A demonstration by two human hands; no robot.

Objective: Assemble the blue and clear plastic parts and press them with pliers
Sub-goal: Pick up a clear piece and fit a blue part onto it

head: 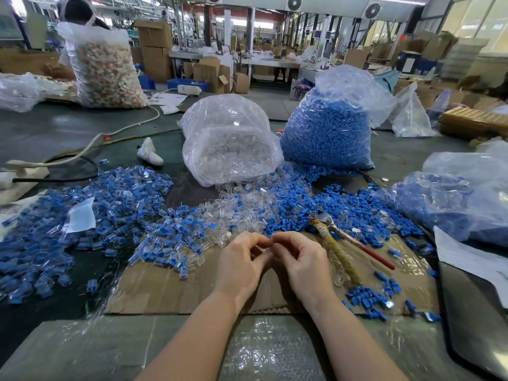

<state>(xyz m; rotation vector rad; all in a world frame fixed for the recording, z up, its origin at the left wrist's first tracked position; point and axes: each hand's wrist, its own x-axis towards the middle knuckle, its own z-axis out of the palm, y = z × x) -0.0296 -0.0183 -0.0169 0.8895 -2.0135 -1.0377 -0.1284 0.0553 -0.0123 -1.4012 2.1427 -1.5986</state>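
Two bare forearms reach in from the bottom edge, and the left hand (242,259) and right hand (299,259) meet fingertip to fingertip over a flat sheet of cardboard (170,287), their fingers curled in a narrow pinch around one small clear plastic part (266,250); it is mostly hidden, so its shape cannot be told. Just right of the right hand lies one pair of pliers (341,243), with one handle wrapped in frayed tan tape and the other red, jaws pointing away into the parts. Beyond the hands a loose heap of clear parts (242,204) spills between scattered blue parts (330,207) on the right and a wide spread of assembled blue-and-clear pieces (90,215) on the left. Behind stand two upright bags: one of clear parts (228,144), one of blue parts (327,127). A third bag of blue pieces (450,193) lies at the right.
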